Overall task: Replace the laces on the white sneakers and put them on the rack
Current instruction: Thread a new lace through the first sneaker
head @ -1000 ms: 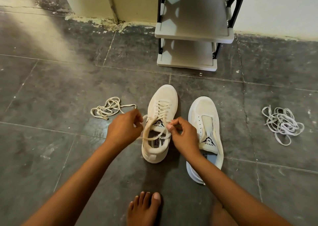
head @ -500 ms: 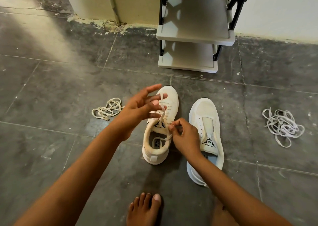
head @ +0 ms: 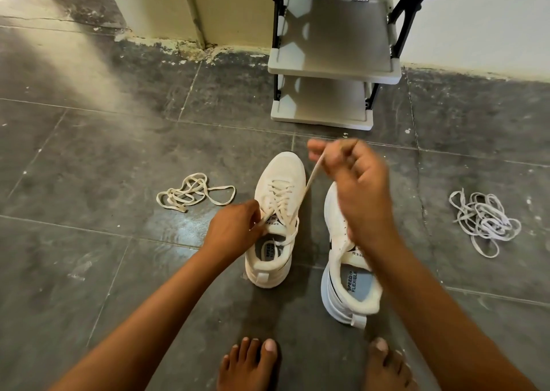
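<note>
White mesh sneakers stand side by side on the dark grey tiled floor point(head: 89, 158), toes toward the rack. In the left-hand cream-white laced sneaker point(head: 278, 221) a cream flat lace point(head: 309, 179) crosses the eyelets. The left hand point(head: 235, 229) pinches one end of that lace beside the tongue, fingers curled round it. The right hand point(head: 357, 188), blurred, is raised above the toes and grips the other end, which runs taut from the top eyelets up to its fingers. The unlaced white sneaker point(head: 345, 259) sits just beside the first, partly behind the right forearm. A loose cream lace coil point(head: 193, 194) lies on the floor to the left, a tangled white lace bundle point(head: 485, 221) well apart to the right. The grey-shelved, black-framed shoe rack point(head: 333, 63) stands against the wall point(head: 491, 18) beyond, and bare feet point(head: 253, 364) show at the bottom edge.
</note>
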`<state>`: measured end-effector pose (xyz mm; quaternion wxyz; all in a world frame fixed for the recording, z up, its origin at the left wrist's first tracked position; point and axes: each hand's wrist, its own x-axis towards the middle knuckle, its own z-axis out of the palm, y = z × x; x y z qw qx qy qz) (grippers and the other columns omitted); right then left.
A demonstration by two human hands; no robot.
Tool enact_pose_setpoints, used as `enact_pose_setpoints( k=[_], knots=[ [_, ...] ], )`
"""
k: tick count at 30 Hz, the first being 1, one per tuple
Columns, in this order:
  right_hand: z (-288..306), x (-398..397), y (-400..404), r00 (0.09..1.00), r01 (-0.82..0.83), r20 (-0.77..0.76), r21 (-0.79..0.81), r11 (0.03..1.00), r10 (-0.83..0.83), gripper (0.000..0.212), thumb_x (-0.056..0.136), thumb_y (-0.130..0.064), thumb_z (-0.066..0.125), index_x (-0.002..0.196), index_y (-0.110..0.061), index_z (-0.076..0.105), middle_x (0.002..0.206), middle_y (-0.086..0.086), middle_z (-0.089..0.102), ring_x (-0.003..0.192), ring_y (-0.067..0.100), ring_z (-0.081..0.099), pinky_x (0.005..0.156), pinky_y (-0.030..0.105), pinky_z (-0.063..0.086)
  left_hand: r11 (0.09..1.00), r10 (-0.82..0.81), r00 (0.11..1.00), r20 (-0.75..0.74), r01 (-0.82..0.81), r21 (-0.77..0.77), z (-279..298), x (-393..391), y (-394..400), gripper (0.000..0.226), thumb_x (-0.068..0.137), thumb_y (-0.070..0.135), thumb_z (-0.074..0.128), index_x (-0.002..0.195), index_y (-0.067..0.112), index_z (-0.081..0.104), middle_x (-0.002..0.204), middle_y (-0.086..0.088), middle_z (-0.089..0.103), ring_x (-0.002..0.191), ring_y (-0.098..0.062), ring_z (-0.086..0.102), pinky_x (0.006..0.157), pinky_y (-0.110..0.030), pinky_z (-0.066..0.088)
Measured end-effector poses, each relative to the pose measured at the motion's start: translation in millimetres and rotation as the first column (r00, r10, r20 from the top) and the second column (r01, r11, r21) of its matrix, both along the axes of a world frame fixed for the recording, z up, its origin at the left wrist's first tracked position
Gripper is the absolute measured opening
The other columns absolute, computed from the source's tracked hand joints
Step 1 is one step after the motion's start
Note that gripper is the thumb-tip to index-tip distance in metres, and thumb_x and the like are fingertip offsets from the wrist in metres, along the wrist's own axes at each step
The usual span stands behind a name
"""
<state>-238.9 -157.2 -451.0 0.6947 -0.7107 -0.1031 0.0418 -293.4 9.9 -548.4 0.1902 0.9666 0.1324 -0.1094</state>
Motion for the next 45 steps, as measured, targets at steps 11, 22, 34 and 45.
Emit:
enact_pose_setpoints(
  k=[11,22,34,45],
  knots=[
    [71,9,-10,0.984,-0.065,-0.105,0.533,0.844,0.142,0.027,0.101,-0.015,0.034,0.075,-0.018,0.040,0.047,-0.009,0.044,0.037,0.000,0.030,0.040,0.014,0.027,1.000,0.003,0.999,-0.045,-0.003,-0.001,0,4,-1,0.021,0.084,0.034,0.066,0.093,0.019,0.056,0.090,-0.001,0.065,0.081,-0.019,0.060,0.072,-0.034,0.054],
    [36,20,-10,0.952,-0.103,-0.273,0.145,0.984,0.140,0.020,0.097,-0.013,0.044,0.079,-0.017,0.051,0.048,-0.010,0.043,0.038,0.002,0.029,0.039,0.012,0.027,0.996,-0.075,0.986,0.149,0.081,-0.034,7,-8,-14,0.013,0.088,0.027,0.061,0.095,0.017,0.056,0.094,0.002,0.056,0.080,-0.019,0.058,0.069,-0.035,0.051],
    [-44,24,-16,0.955,-0.239,-0.276,-0.487,0.840,0.112,0.013,0.091,-0.017,0.055,0.083,-0.012,0.065,0.064,-0.003,0.064,0.056,0.004,0.056,0.067,0.027,0.049,0.982,-0.190,0.981,-0.031,0.190,-0.006,11,-7,-32,0.026,0.087,0.046,0.058,0.108,0.034,0.067,0.099,0.007,0.070,0.091,-0.015,0.063,0.069,-0.024,0.048],
    [-52,25,-13,0.980,-0.195,-0.140,-0.490,0.850,0.145,0.029,0.091,-0.006,0.054,0.117,-0.018,0.060,0.112,-0.004,0.062,0.105,0.006,0.056,0.094,0.024,0.044,0.634,0.053,0.990,-0.127,-0.132,-0.762,55,-4,-34,0.019,0.094,0.011,0.043,0.079,0.014,0.055,0.083,-0.008,0.062,0.081,-0.018,0.057,0.084,-0.033,0.048]
  ],
)
